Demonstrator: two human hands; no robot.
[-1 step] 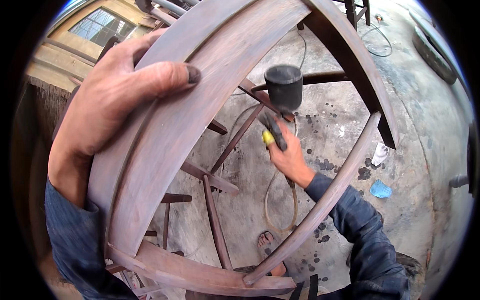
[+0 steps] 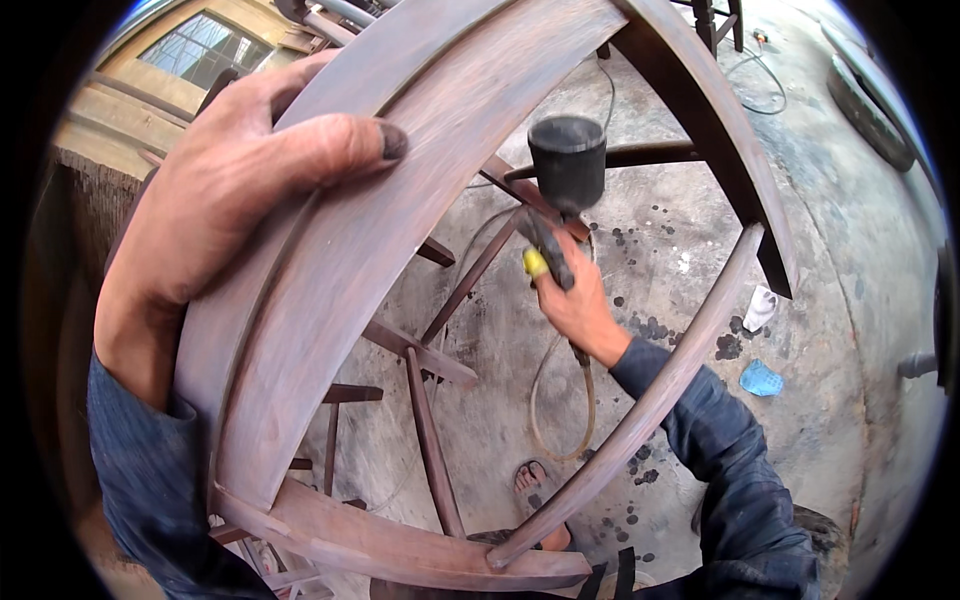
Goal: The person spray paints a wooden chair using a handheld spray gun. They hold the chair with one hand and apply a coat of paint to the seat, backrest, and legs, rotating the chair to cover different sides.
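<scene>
1. Wooden frame (image 2: pixel 330 260) fills the near view from my head camera, raised above the floor (image 2: pixel 820 400); I cannot tell what else, if anything, supports it.
2. I see the left hand (image 2: pixel 225 190) clamped over the frame's left edge, thumb pressed flat on the wide panel, other fingers mostly hidden behind.
3. Through the frame's opening, my right hand (image 2: pixel 585 312) is curled round the handle of a spray gun (image 2: pixel 551 250) with a black cup (image 2: pixel 567 165) on top. I cannot tell whether the trigger is squeezed, and I make out no mist.
4. I judge the work partway along: the parts are joined, and the upper-right rail is deep brown. The wide panel and lower rail look paler and streaky, so they may be what is left, though glare could explain it.
5. Further out, a hose (image 2: pixel 590 415) loops below the gun; a white scrap (image 2: pixel 760 308) and blue piece (image 2: pixel 761 378) lie on the floor beyond the frame's right edge.
</scene>
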